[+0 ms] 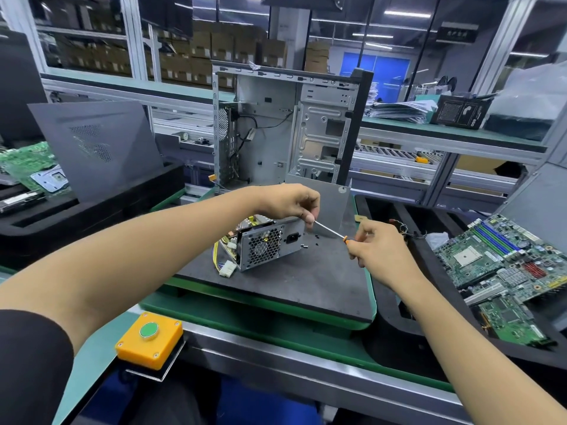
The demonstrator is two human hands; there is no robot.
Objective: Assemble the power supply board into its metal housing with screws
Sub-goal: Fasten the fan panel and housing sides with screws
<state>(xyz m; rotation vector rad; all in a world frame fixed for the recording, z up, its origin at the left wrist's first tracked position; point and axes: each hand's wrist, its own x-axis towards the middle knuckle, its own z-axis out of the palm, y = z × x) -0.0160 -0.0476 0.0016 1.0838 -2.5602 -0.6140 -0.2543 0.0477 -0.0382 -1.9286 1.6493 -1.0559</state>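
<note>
Above the power supply [264,245], our right hand [376,250] grips the screwdriver [333,233]; our left hand [288,202] pinches its tip.

Two hands [288,200] — one screwdriver [329,230], one power supply [260,243], three loose screws [304,246].

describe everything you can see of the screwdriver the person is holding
The slim screwdriver with a bare metal shaft and orange-and-black handle is held in the air above the dark grey work mat, slanting from upper left down to lower right. The right hand has its grip around the handle, hiding most of it; only the orange collar shows. The left hand pinches the shaft's tip end, so the tip itself is hidden. It hovers just right of the grey metal power supply box with a honeycomb fan grille.
</note>
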